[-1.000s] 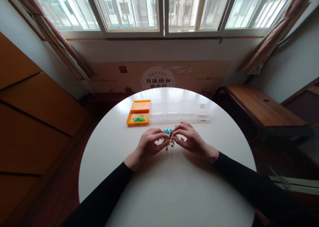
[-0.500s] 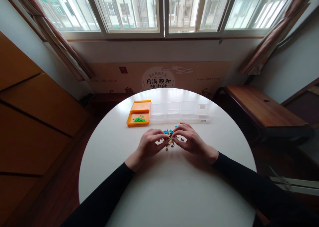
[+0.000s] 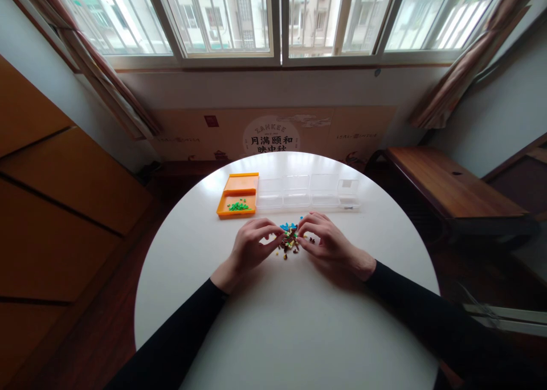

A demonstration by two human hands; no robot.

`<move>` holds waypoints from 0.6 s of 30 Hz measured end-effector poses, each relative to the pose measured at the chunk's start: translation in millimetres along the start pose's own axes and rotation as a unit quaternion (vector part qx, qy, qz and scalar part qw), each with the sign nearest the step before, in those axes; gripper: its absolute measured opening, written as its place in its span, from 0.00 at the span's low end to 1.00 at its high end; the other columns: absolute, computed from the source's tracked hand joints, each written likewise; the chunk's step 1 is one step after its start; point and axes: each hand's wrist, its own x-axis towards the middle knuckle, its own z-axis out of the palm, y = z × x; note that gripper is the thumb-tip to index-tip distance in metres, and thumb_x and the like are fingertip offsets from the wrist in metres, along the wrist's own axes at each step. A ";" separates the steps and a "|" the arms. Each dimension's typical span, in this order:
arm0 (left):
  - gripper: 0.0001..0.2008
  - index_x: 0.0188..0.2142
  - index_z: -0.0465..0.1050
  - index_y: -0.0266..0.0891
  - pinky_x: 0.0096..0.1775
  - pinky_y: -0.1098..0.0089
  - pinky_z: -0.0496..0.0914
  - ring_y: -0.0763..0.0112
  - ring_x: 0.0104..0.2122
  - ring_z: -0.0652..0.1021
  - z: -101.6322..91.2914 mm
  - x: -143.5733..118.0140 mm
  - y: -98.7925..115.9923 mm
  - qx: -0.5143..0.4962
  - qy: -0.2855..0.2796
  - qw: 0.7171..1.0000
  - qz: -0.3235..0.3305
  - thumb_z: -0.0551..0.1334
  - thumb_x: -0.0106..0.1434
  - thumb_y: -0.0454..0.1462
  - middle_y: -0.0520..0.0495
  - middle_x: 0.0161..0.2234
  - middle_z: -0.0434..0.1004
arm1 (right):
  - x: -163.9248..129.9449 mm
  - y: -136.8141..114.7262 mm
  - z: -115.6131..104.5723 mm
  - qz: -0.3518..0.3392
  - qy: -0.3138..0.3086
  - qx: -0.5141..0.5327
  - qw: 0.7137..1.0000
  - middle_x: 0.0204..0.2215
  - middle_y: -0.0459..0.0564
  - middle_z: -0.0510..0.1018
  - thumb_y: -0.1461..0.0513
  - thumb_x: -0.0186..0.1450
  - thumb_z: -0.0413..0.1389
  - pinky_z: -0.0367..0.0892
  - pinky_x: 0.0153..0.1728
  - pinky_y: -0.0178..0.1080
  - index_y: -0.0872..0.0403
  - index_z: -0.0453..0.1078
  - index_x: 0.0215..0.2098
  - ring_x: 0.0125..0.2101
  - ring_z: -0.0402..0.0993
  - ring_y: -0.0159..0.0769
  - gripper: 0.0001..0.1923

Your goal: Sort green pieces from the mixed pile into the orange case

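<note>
Left hand (image 3: 250,247) and right hand (image 3: 327,242) curled, fingertips down in the bead pile (image 3: 290,240), grip unclear, on the white worktop (image 3: 299,321).

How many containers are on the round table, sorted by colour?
Orange tray, holding green beads: 1
Clear plastic boxes in a row beside it: 4
Total: 5 containers
The left hand and right hand rest at a mixed bead pile, apart from the containers.
</note>
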 end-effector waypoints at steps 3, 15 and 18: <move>0.05 0.40 0.85 0.45 0.39 0.64 0.75 0.69 0.30 0.79 -7.0 2.6 -7.7 0.047 0.021 0.999 -0.012 0.70 0.74 0.40 0.49 0.35 0.85 | -0.5 1.0 0.3 0.009 -0.006 -0.001 1.000 0.43 0.49 0.83 0.65 0.72 0.64 0.72 0.56 0.50 0.48 0.76 0.41 0.45 0.79 0.43 0.05; 0.07 0.38 0.86 0.45 0.42 0.61 0.70 0.66 0.27 0.79 -54.5 -2.2 -83.4 0.261 0.130 0.939 -0.185 0.69 0.71 0.42 0.51 0.34 0.86 | -2.7 1.0 -0.8 0.008 -0.014 0.005 1.000 0.45 0.50 0.84 0.67 0.71 0.64 0.72 0.57 0.50 0.48 0.77 0.41 0.47 0.80 0.43 0.06; 0.07 0.37 0.86 0.45 0.42 0.60 0.69 0.64 0.30 0.79 -54.2 -4.9 -87.6 0.281 0.122 0.934 -0.184 0.69 0.71 0.42 0.50 0.35 0.87 | -2.6 0.3 -1.3 0.007 -0.013 0.003 1.000 0.44 0.49 0.84 0.68 0.71 0.64 0.72 0.56 0.50 0.48 0.77 0.41 0.46 0.80 0.43 0.07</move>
